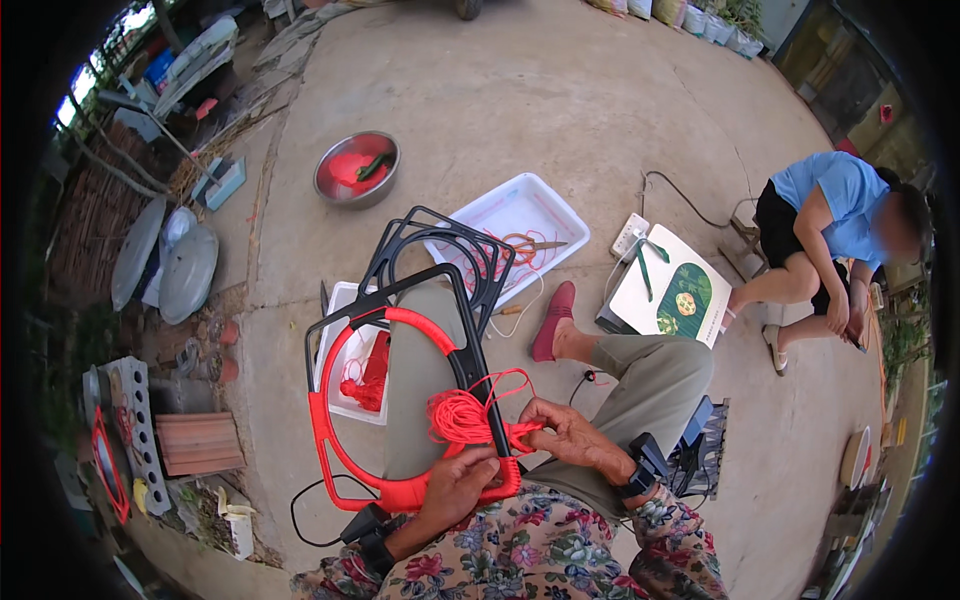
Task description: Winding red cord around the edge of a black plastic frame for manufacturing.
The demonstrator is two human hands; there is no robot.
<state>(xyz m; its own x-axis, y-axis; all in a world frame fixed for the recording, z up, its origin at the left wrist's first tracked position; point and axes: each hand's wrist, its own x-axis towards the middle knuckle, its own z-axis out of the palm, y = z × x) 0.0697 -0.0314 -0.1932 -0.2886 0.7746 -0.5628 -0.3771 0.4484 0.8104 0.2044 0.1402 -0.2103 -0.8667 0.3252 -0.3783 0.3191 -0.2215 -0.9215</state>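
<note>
Across my lap lies a black plastic frame (466,350) with a round inner ring, and red cord is wrapped closely round much of its ring and lower edges. My left hand (458,490) grips the frame's red-wrapped lower right corner, thumb on top. At the frame's right side, my right hand (575,437) pinches red cord beside that corner. A loose bundle of red cord (462,416) rests against the frame's right bar, just above both hands. More black frames (440,228) without wrapping lean beyond my knee.
Ahead, a white tray (550,200) holds scissors (530,246) and red cord. A white box (345,300) with red cord stands by my leg; a metal bowl (385,195) lies farther off. To the right are a carton (690,265), power strip (630,235) and a seated person (830,210).
</note>
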